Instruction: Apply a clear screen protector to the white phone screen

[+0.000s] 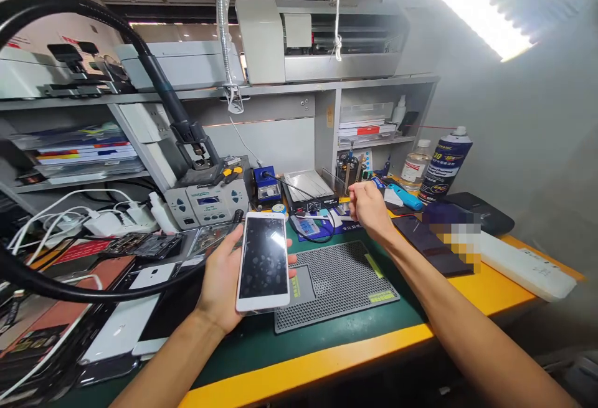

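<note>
My left hand (pixel 223 277) is wrapped round a white smartphone (pixel 264 261), its dark screen facing up and marked with smudges. The phone hovers over the left part of a grey perforated mat (pixel 346 277). My right hand (pixel 371 208) reaches forward to the back of the bench with its fingers curled together; anything in them is too small or hidden to make out. Close beyond that hand stand upright tools (pixel 350 168) in a holder, and a blue-handled tool (pixel 402 196) lies to its right.
A grey soldering station (pixel 208 199) and a small blue unit (pixel 267 185) stand behind. Several phones and parts (pixel 126 308) crowd the left side. On the right are a spray can (pixel 446 165), a clear bottle (pixel 415 162) and a dark panel (pixel 434 246). A black hose (pixel 140 293) arches across the left.
</note>
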A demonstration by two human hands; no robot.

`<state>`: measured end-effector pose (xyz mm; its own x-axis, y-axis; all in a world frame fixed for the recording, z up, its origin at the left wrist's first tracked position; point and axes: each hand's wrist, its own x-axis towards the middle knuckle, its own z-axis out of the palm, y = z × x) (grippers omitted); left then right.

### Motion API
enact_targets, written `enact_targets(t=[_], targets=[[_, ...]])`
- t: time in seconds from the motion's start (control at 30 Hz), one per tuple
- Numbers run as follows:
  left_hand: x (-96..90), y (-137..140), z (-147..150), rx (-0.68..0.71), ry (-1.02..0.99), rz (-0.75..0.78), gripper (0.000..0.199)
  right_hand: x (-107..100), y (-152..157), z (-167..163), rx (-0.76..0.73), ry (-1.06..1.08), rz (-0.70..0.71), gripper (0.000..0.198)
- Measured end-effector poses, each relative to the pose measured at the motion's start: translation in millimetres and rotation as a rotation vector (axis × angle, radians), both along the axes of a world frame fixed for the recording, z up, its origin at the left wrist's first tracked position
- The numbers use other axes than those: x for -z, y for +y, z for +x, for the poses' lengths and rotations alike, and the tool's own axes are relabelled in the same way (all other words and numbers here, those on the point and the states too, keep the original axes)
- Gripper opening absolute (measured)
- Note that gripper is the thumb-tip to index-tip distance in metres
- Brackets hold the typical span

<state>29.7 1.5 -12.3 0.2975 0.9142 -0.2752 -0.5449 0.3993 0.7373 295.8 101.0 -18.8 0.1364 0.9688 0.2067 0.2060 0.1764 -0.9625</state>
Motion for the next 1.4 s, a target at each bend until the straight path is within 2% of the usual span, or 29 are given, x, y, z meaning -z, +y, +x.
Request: enact_targets(t=[0.07,0.13,0.2,0.33,0.43,0.5,0.63,0.77,0.9,1.0,1.1,1.2,1.4], targets=[[0.9,1,-1,-0.028,-0.057,0.013,0.064,-1,-8,-6,0.010,0.011,0.088,0.019],[2.3,2,-3,-0.047,-0.112,0.021,0.064,-1,-15,-12,0.021,-0.095,0.256,0.023],[3.9,4,-4,-0.058,-0.155,0.024,0.064,2,-22,-19,0.037,-0.161,0.360,0.030],[6.7,5,-6,-0.082,-0.192,0.047,0.063,8,-35,-34,-0.021,-0.168,0.376,0.048],[7.2,7,-7,-0.117,-0.201,0.059,0.063,9,-44,-45,-0.139,-0.201,0.260,0.057],[6.9,7,-9,-0.137,-0.222,0.082,0.064,10,-46,-50,-0.276,-0.164,0.097,0.056],[6.9,7,-9,-0.142,-0.272,0.157,0.063,14,-46,-57,-0.570,0.126,-0.271,0.043],[7.3,5,-2,-0.146,-0.311,0.213,0.059,21,-47,-63,-0.803,0.310,-0.455,0.033],[5.0,4,2,-0.104,-0.283,0.249,0.055,26,-43,-61,-0.795,0.362,-0.459,0.026],[2.5,8,-3,-0.075,-0.182,0.228,0.050,23,-33,-47,-0.752,0.293,-0.457,0.023],[3.7,15,-12,0.008,0.044,0.166,0.042,14,-22,-27,-0.738,0.207,-0.501,0.017],[9.5,18,-15,0.107,0.249,0.191,0.035,6,-18,-12,-0.740,0.076,-0.503,0.015],[19.5,14,-8,0.119,0.661,0.265,0.020,4,-19,-5,-0.825,-0.088,-0.553,0.016]])
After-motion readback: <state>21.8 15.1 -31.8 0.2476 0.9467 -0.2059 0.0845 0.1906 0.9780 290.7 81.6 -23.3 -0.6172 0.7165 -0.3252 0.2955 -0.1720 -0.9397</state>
